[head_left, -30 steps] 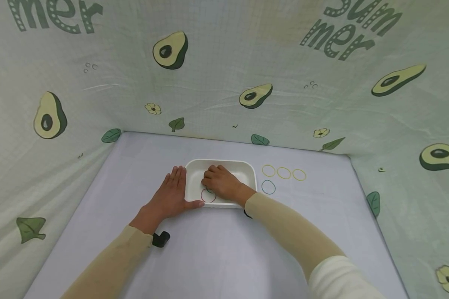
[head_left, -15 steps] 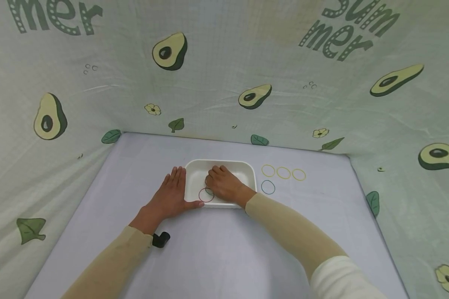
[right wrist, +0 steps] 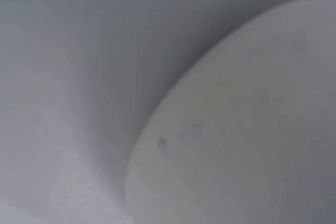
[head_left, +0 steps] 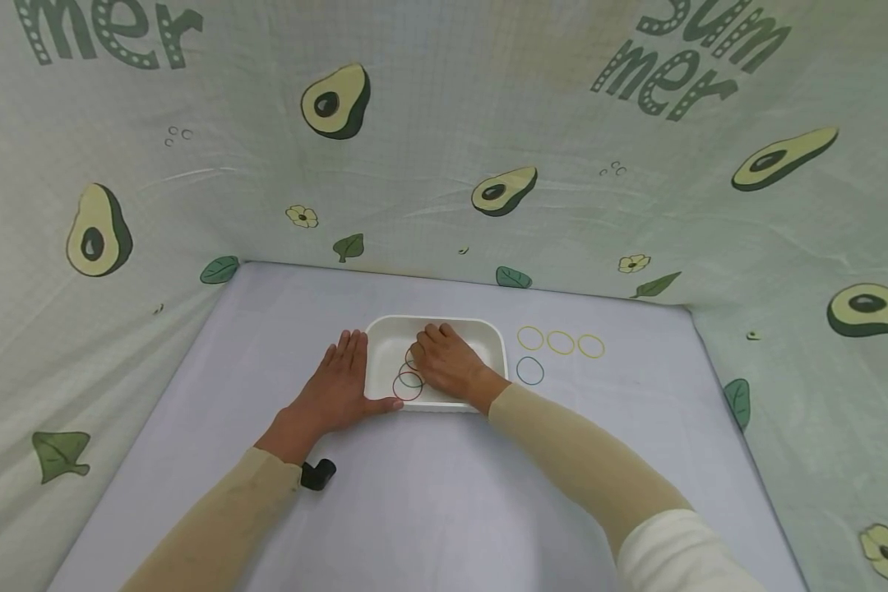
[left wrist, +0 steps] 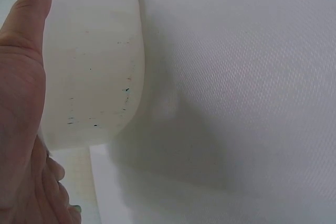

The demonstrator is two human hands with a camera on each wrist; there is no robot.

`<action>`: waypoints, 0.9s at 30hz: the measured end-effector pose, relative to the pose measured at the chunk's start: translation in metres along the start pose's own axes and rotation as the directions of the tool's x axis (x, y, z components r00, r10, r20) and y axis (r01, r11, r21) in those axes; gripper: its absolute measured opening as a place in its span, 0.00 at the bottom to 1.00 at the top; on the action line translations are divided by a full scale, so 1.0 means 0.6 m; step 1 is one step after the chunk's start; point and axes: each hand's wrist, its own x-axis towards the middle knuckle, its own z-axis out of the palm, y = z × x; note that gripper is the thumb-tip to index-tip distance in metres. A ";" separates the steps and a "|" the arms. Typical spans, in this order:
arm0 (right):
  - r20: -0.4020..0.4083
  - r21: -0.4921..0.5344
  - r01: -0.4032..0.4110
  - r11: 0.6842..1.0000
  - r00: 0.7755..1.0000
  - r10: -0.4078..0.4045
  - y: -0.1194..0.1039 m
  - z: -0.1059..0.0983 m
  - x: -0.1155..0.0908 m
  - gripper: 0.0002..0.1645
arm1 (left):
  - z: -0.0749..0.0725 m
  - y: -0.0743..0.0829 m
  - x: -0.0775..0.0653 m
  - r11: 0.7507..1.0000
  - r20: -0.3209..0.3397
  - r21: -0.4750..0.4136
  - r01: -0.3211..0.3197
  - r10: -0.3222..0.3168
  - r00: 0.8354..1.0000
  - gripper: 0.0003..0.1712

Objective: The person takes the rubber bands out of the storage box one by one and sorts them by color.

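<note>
A white tray [head_left: 385, 326] holds several thin coloured rings that look like rubber bands. My left hand [head_left: 333, 386] rests against its left end with straight fingers, the thumb lying along the near rim. Inside the tray, my right hand [head_left: 447, 362] reaches down with bent fingers; their tips are hidden, so whether they pinch a band cannot be told. Beside it, a red rubber band [head_left: 395, 386] overlaps a green rubber band [head_left: 400, 375]. Another red rubber band [head_left: 406, 359] is partly covered by the right hand. The right wrist view shows only the blurred tray wall [right wrist: 236, 129].
To the tray's right, yellow rubber bands [head_left: 518, 338] lie in a row on the white table [head_left: 444, 493]. Below them is a green rubber band [head_left: 517, 371]. A printed curtain [head_left: 414, 148] stands behind and at both sides. A black wrist camera [head_left: 318, 474] sits on my left wrist.
My right hand has shifted slightly to the right inside the tray. More of the green and red rubber bands now shows at its left. The left hand stays put.
</note>
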 end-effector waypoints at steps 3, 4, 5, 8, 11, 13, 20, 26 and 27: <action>-0.005 0.016 -0.013 1.000 1.000 0.013 0.002 -0.001 -0.003 0.10 | 0.002 -0.001 0.001 1.000 0.001 0.004 -0.003 0.003 1.000 0.79; -0.009 0.022 -0.016 1.000 1.000 0.016 0.003 -0.001 -0.003 0.10 | 0.002 -0.002 0.001 1.000 0.000 0.005 -0.005 0.005 1.000 0.79; -0.011 0.028 -0.020 0.999 1.000 0.020 0.004 -0.001 -0.004 0.10 | 0.002 -0.002 0.001 1.000 0.000 0.008 -0.007 0.007 1.000 0.79; -0.027 0.038 -0.030 0.999 0.999 0.031 0.006 -0.001 -0.007 0.11 | 0.002 -0.002 0.000 1.000 -0.001 0.012 -0.011 0.011 1.000 0.79; -0.039 0.047 -0.037 0.998 0.998 0.038 0.009 -0.003 -0.009 0.11 | 0.001 -0.001 -0.001 1.000 -0.002 0.013 -0.010 0.010 1.000 0.79; -0.044 0.055 -0.038 0.998 0.998 0.040 0.011 -0.004 -0.010 0.11 | 0.000 0.000 -0.002 1.000 -0.004 0.016 -0.010 0.010 1.000 0.78; -0.075 0.077 -0.055 0.995 0.995 0.061 0.022 -0.010 -0.018 0.09 | -0.001 0.001 -0.001 1.000 -0.011 0.025 -0.015 0.016 1.000 0.77; -0.110 0.106 -0.071 0.992 0.991 0.082 0.037 -0.013 -0.027 0.09 | -0.003 0.002 -0.001 1.000 -0.006 0.025 -0.015 0.015 1.000 0.78; -0.113 0.106 -0.074 0.992 0.990 0.086 0.039 -0.014 -0.029 0.09 | -0.003 0.002 -0.002 1.000 -0.006 0.025 -0.017 0.017 1.000 0.78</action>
